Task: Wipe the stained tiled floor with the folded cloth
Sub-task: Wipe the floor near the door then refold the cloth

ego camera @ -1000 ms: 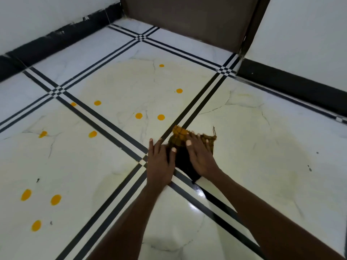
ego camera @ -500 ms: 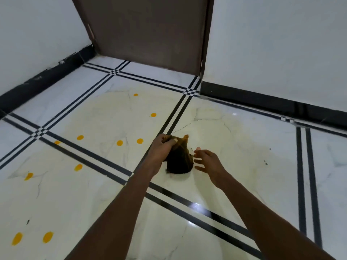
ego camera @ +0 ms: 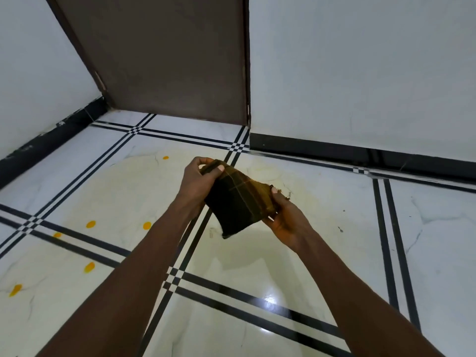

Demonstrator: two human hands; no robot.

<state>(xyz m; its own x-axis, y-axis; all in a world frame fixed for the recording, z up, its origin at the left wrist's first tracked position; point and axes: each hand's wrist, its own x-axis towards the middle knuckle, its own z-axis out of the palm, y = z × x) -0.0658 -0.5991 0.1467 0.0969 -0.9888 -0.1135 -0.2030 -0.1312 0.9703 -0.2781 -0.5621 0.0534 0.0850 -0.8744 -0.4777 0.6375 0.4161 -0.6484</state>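
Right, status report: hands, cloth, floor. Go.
Left hand and right hand both grip folded cloth, held off the floor. Orange spots on tiled floor unwiped. Nothing in the way.

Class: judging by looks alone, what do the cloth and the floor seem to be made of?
Cloth: probably woven fabric, matte, dark with yellow check lines; it sags between the hands. Floor: likely polished marble or marble-look tile; grey veins, glossy glare.

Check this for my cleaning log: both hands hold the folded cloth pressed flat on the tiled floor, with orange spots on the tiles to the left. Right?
Not quite. The head view shows the left hand and right hand holding the folded cloth up in the air, not pressed on the tiled floor. The orange spots do lie to the left.
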